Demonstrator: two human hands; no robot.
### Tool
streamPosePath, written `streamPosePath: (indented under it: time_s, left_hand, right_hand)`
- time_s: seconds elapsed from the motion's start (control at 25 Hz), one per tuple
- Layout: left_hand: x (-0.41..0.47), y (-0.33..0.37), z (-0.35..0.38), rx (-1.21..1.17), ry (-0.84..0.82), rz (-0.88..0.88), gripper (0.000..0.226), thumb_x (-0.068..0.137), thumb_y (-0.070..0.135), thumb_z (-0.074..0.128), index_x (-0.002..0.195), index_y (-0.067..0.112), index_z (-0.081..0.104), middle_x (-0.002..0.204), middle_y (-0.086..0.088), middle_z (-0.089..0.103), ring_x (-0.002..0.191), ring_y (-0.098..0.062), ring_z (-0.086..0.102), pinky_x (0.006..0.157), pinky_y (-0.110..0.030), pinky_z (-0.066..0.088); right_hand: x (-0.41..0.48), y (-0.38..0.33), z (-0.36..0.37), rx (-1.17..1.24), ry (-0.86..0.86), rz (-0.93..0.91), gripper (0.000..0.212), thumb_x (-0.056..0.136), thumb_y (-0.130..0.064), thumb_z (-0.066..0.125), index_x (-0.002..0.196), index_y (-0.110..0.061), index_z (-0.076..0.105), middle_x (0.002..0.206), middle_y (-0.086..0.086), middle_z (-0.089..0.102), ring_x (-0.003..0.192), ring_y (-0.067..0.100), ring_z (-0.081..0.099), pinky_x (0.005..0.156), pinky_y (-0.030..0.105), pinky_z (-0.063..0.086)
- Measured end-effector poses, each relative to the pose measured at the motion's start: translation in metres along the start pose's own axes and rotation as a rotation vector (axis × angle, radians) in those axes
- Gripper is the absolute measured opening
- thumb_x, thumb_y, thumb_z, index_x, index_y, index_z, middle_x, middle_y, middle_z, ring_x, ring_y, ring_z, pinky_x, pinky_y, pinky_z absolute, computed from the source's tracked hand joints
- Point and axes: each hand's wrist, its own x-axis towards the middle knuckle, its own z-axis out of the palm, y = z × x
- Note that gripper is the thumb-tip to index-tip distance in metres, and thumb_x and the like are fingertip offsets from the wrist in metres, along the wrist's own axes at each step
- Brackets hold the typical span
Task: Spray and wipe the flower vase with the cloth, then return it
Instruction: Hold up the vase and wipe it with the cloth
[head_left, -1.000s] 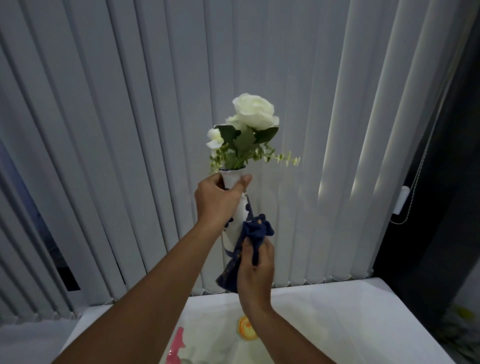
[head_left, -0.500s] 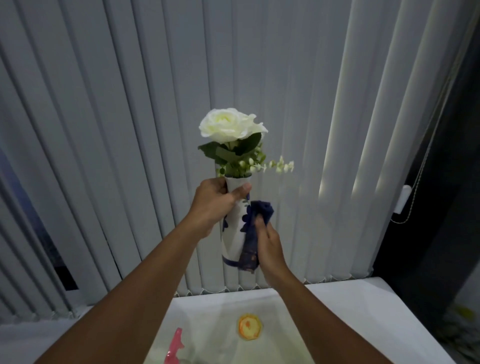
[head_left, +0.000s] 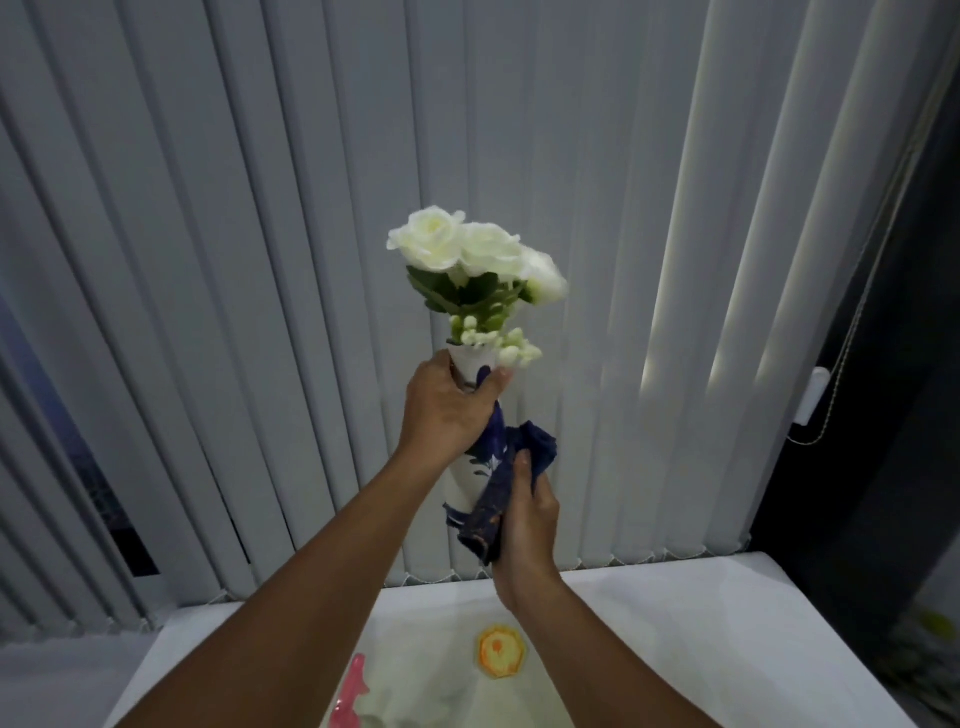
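The vertical blinds (head_left: 260, 260) fill the background, and low in the view sits the white counter (head_left: 727, 623) with an orange-yellow disc (head_left: 501, 652) and a pink spray trigger (head_left: 353, 691) peeking up at the bottom edge. Up in mid-air, well clear of the counter, is the flower vase (head_left: 470, 470) — white with blue painting, tilted a little, white roses (head_left: 467, 249) on top. The bouquet now shows three blooms where a moment ago one big rose faced the camera, so the vase has been turned in the grip, bringing a fresh side round. The left hand (head_left: 447, 410) is clamped around the neck, thumb across the front. The right hand (head_left: 527, 512) has its fingers (head_left: 521, 467) closed on the dark blue cloth (head_left: 506, 496), pressing it against the vase's lower right flank — a touch lower than half a second back. By my read, wiping is mid-way; the return to the counter has yet to come.
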Motion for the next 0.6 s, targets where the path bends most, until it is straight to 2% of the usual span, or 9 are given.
streamPosePath:
  time_s: [0.12,0.16,0.24,0.32,0.4,0.52,0.6]
  left_hand:
    - [0.003,-0.004,-0.001,-0.051,0.052,-0.068,0.034,0.079,0.046,0.081,0.091,0.016,0.070,0.084,0.002,0.073,0.078,-0.014,0.069,0.069,-0.026,0.053]
    - [0.004,-0.008,-0.002,-0.092,0.036,-0.085,0.036,0.077,0.047,0.082,0.094,0.017,0.072,0.090,0.002,0.075,0.083,-0.015,0.072,0.074,-0.028,0.057]
    - [0.006,-0.014,-0.004,-0.130,-0.071,-0.118,0.048,0.075,0.052,0.081,0.111,0.021,0.071,0.108,0.005,0.076,0.099,-0.013,0.072,0.087,-0.031,0.059]
    - [0.006,-0.015,-0.005,-0.084,-0.191,-0.114,0.052,0.079,0.050,0.078,0.124,0.026,0.066,0.122,0.008,0.072,0.110,-0.013,0.068,0.096,-0.033,0.057]
    - [0.005,-0.014,-0.009,-0.140,-0.216,-0.093,0.044,0.079,0.045,0.079,0.118,0.026,0.070,0.117,0.007,0.075,0.107,-0.013,0.070,0.095,-0.036,0.058]
    - [0.006,-0.013,-0.014,-0.291,-0.226,-0.105,0.031,0.084,0.028,0.081,0.112,0.016,0.075,0.104,0.000,0.080,0.102,-0.018,0.075,0.093,-0.041,0.060]
    - [0.007,-0.012,-0.017,-0.325,-0.233,-0.131,0.022,0.088,0.018,0.078,0.109,0.012,0.075,0.101,-0.003,0.080,0.102,-0.022,0.076,0.094,-0.038,0.060]
  right_hand:
    - [-0.008,0.005,-0.002,-0.259,-0.025,-0.173,0.030,0.102,-0.039,0.048,0.117,-0.020,0.066,0.091,0.001,0.074,0.080,0.012,0.069,0.068,0.023,0.053]
    - [-0.009,0.004,-0.002,-0.328,-0.042,-0.225,0.027,0.104,-0.036,0.046,0.116,-0.022,0.065,0.089,0.000,0.072,0.077,0.009,0.068,0.065,0.018,0.051]
    - [-0.005,-0.007,0.002,-0.444,-0.063,-0.328,0.024,0.105,-0.030,0.043,0.109,-0.020,0.065,0.083,0.001,0.070,0.068,0.007,0.064,0.056,0.015,0.048]
    - [0.004,-0.024,0.011,-0.570,-0.091,-0.441,0.023,0.105,-0.027,0.043,0.101,-0.019,0.065,0.083,0.001,0.070,0.072,0.012,0.066,0.060,0.025,0.052]
    - [0.014,-0.038,0.019,-0.607,-0.154,-0.509,0.022,0.105,-0.027,0.043,0.098,-0.023,0.064,0.086,0.003,0.071,0.078,0.016,0.069,0.068,0.035,0.055]
    - [0.021,-0.031,0.007,-0.537,-0.191,-0.393,0.023,0.104,-0.037,0.045,0.096,-0.029,0.065,0.085,0.004,0.073,0.077,0.019,0.069,0.067,0.033,0.054]
    - [0.018,-0.007,-0.010,-0.443,-0.151,-0.151,0.032,0.102,-0.044,0.045,0.100,-0.022,0.068,0.091,0.008,0.074,0.085,0.024,0.070,0.075,0.035,0.054]
